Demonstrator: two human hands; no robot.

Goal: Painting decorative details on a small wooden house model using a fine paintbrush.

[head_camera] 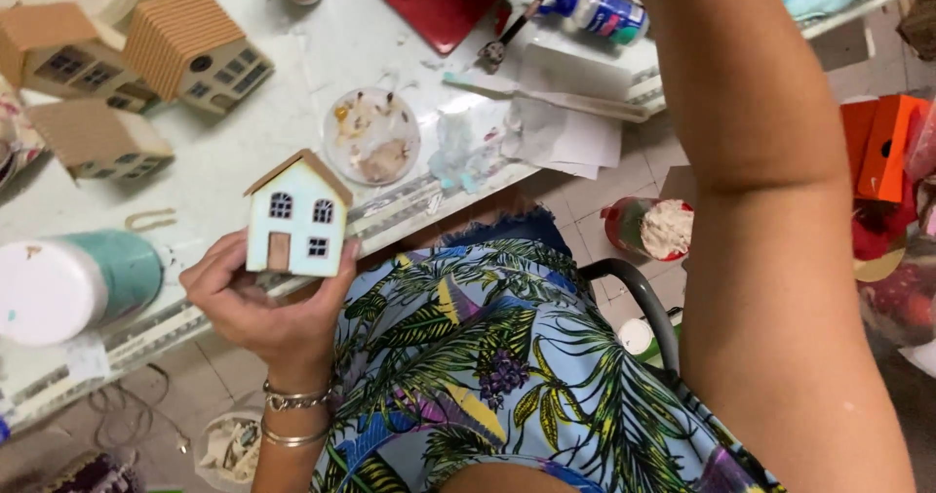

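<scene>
The left hand [261, 303] is clamped on a small pale-blue wooden model house with a tan roof [295, 215], held upright above the edge of the white worktable [253, 152]. The right arm reaches up out of view; its hand cannot be seen. 3 unpainted tan model houses [117, 74] stand on the table's far left, near a teal-and-white paint jar [73, 283].

Blue-labelled glue bottle [597, 9] top centre
</scene>
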